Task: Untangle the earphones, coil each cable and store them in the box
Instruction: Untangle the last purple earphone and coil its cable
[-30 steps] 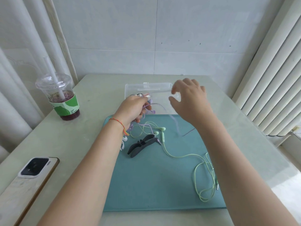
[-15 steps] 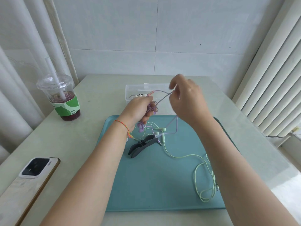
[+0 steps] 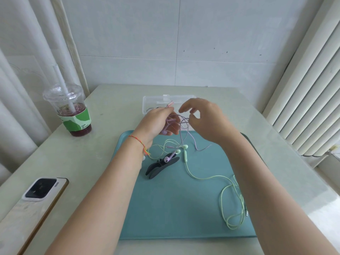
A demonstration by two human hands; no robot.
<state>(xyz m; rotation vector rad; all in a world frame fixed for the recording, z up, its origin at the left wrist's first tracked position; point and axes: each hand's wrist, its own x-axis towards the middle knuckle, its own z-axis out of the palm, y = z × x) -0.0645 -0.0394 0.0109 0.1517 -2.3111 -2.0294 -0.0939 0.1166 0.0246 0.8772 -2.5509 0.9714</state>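
Both over the mat (image 3: 174, 208), our left hand (image 3: 156, 120) grips purple earphones (image 3: 168, 124); whether our right hand (image 3: 207, 120) pinches them we cannot tell.

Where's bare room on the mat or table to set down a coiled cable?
Free: near middle of the teal mat, between the dark clip and the looped green earphones; table between cup and phone. Crowded: the mat's far end, under the purple earphones.

The clear box (image 3: 152, 101) is half hidden (contents unreadable); the phone (image 3: 36, 199) runs past the edge.
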